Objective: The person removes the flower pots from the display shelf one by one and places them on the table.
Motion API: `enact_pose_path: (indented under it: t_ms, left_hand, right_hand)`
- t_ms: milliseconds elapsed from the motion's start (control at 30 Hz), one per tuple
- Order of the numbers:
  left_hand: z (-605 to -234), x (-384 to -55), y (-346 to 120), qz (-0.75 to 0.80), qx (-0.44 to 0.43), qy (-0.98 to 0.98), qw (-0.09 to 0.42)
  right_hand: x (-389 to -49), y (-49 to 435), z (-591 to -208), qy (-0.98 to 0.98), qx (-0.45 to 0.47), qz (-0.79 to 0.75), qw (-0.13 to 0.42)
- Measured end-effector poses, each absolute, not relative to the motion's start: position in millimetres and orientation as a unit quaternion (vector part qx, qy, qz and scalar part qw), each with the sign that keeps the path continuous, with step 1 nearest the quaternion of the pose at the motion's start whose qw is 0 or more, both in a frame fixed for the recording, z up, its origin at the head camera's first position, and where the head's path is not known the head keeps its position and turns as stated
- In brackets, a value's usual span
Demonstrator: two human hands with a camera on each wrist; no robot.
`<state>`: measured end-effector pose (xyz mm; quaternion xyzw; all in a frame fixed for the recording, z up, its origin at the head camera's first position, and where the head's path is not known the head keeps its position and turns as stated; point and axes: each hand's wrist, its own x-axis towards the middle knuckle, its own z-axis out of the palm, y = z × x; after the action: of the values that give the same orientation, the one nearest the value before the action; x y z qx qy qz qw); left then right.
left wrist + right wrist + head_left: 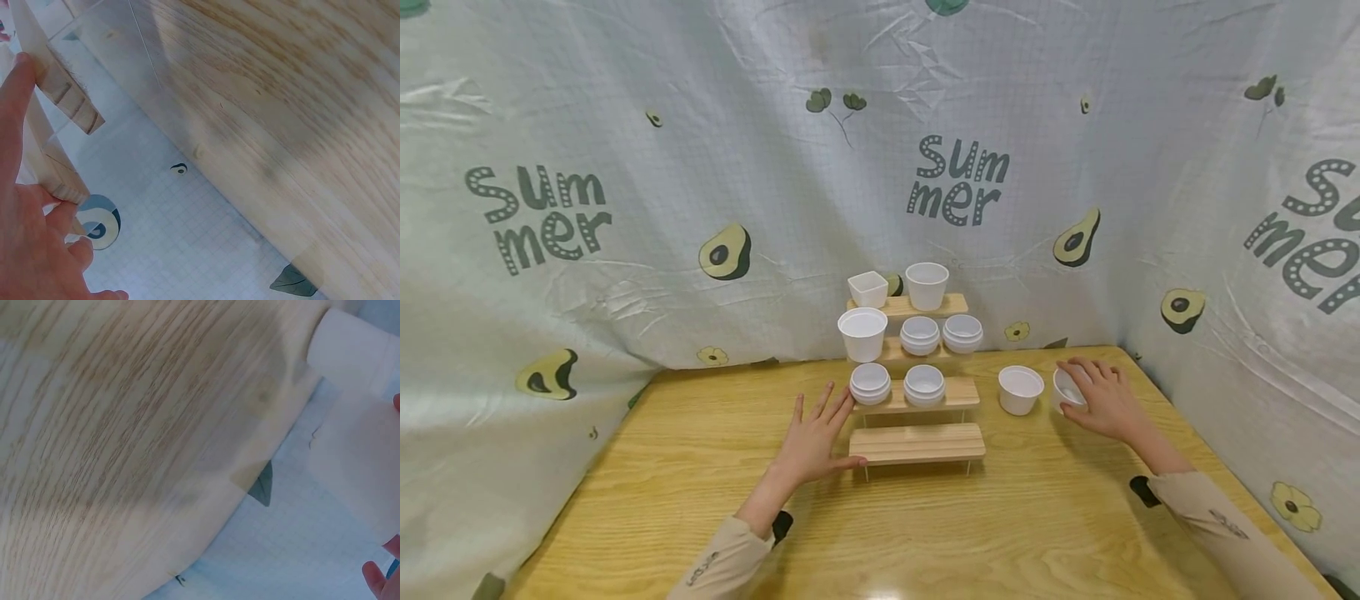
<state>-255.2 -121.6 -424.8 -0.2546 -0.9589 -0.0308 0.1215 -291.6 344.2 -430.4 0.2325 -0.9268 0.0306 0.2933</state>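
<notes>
A tiered wooden stand [917, 446] with several steps carries white plastic pots, among them a ribbed round pot [870, 385] on a lower step. My left hand [812, 442] touches the stand's left side with its fingers spread. In the left wrist view, the thumb rests on the end of one board [69, 100] and the other fingers reach another board. At the right of the table, my right hand [1105, 402] grips a white cup-shaped pot [1067, 388] between thumb and fingers. Much of that pot [359, 462] shows in the right wrist view, where only fingertips appear.
Left of the held pot, another white pot [1020, 392] stands on the wooden table [700, 467]. A square pot [868, 289] and a tall round pot [927, 286] sit on the top step. A printed cloth [820, 192] hangs behind and along both sides.
</notes>
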Motion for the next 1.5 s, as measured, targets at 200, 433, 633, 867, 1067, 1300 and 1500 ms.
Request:
enact_pose_path:
  t_ms: [200, 433, 633, 867, 1067, 1300, 1500]
  left_hand:
    - [-426, -254, -119, -0.035, -0.255, -0.960, 0.112]
    - [-426, -254, -119, -0.029, -0.255, -0.959, 0.118]
    - [-426, -253, -119, -0.027, -0.262, -0.956, 0.132]
    - [-427, -253, -120, -0.029, -0.262, -0.955, 0.133]
    - [-426, -252, -120, -0.029, -0.264, -0.954, 0.139]
    - [-426, -253, -121, -0.030, -0.263, -0.954, 0.139]
    - [-424, -253, -121, -0.033, -0.254, -0.958, 0.131]
  right_hand:
    - [-295, 348, -434, -0.936, 0.218, 0.034, 0.276]
    - [-303, 353, -440, -0.937, 0.215, 0.024, 0.274]
    - [-309, 355, -445, -0.943, 0.207, 0.026, 0.261]
    - [-315, 354, -447, -0.949, 0.198, 0.022, 0.246]
    - [-317, 352, -446, -0.951, 0.198, 0.021, 0.235]
    - [-321, 353, -447, -0.958, 0.192, 0.007, 0.212]
    - [-324, 351, -448, -0.961, 0.195, 0.007, 0.196]
